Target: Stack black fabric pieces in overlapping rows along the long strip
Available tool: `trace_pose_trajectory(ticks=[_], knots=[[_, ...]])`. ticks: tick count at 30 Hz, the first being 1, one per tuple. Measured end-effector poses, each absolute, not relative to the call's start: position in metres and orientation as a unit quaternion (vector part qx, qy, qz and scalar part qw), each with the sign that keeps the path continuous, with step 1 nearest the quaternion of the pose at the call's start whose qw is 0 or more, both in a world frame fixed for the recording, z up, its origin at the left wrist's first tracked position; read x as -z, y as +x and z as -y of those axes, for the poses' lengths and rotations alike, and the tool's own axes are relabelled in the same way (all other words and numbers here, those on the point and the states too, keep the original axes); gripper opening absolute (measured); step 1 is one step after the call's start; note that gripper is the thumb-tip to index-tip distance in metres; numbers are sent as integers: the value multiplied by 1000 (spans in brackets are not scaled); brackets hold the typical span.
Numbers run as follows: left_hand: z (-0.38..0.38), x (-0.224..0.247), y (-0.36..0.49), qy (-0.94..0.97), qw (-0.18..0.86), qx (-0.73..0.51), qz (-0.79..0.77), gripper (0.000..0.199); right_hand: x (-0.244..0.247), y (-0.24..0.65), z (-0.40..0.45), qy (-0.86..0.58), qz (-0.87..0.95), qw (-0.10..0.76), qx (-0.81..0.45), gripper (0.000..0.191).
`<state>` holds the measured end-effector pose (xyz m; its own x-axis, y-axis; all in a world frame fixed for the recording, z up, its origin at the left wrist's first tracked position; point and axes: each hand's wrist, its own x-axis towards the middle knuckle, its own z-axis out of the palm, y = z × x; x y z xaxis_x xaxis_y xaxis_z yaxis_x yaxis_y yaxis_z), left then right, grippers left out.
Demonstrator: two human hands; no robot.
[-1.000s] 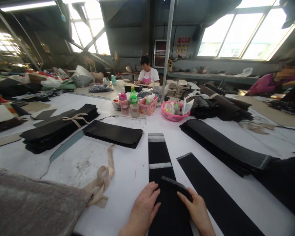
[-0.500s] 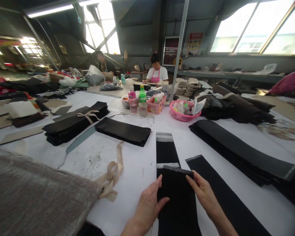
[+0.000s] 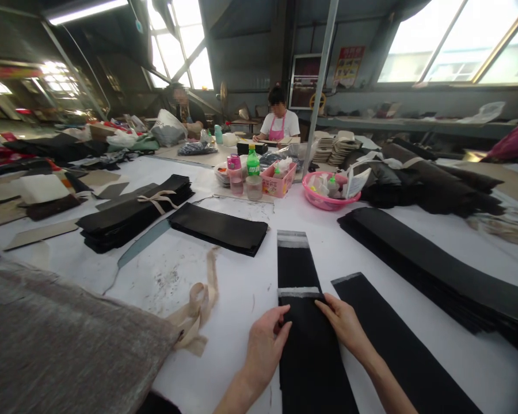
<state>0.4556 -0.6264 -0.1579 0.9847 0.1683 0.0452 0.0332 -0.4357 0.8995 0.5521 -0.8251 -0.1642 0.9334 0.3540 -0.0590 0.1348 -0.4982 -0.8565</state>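
A long black strip [image 3: 313, 356] lies in front of me, its pale end band [image 3: 300, 292] overlapping another black strip [image 3: 294, 265] with a grey-white far end. My left hand [image 3: 263, 342] is at the strip's left edge, its index finger and thumb curved over the surface with a small gap between them. On the other side, my right hand [image 3: 345, 325] pinches the right edge just below the pale band, thumb on top. Further right lies a separate black strip [image 3: 392, 333] with a grey end.
Stacks of black strips lie at right [image 3: 431, 259] and left [image 3: 218, 227], with a tied bundle [image 3: 133, 213] farther left. Bottles [image 3: 252, 161], a pink box [image 3: 280, 183] and a pink basket [image 3: 328, 201] stand beyond. Grey fabric [image 3: 69, 339] covers the near left. A person [image 3: 278, 121] sits opposite.
The top strip's raised far end has come down flat onto the strip beneath. My left thumb has moved up closer to its index finger; my right hand stays at the right edge.
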Motion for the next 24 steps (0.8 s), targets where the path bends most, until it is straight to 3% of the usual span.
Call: trace_pose_trajectory(ticks=[13,24], knots=[[627,152,464,840,534,-48,-90,21,170,555,821,-901,125,411,-49,33],[622,157,466,863,494,-21,-105,24,166,546,815,-895,80,437,-44,40]])
